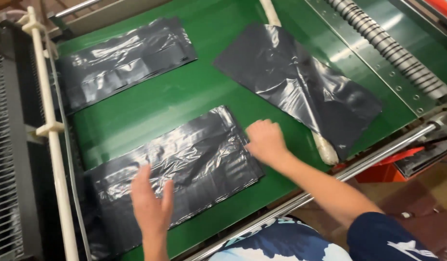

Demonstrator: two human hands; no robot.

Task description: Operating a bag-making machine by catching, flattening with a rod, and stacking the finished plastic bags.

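Head view: both hands rest on the near bag stack [194,159] on the green tabletop [184,96]. Left hand [152,205] lies flat, fingers spread; right hand [265,140] is curled at the stack's right edge. Bare green separates it from two other bags [122,60] [300,82].

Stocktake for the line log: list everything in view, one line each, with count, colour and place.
bag stacks: 3, glossy black, flat on the belt; near one under the hands, one far left, one right, skewed.
belt: 1, green, centre.
roller: 1, grey ribbed, upper right.
rail: 1, white, left side.
bar: 1, metal, near edge.
white roll: 1, under the right stack.
left hand: flat on the near stack.
right hand: at that stack's right edge, fingers curled.
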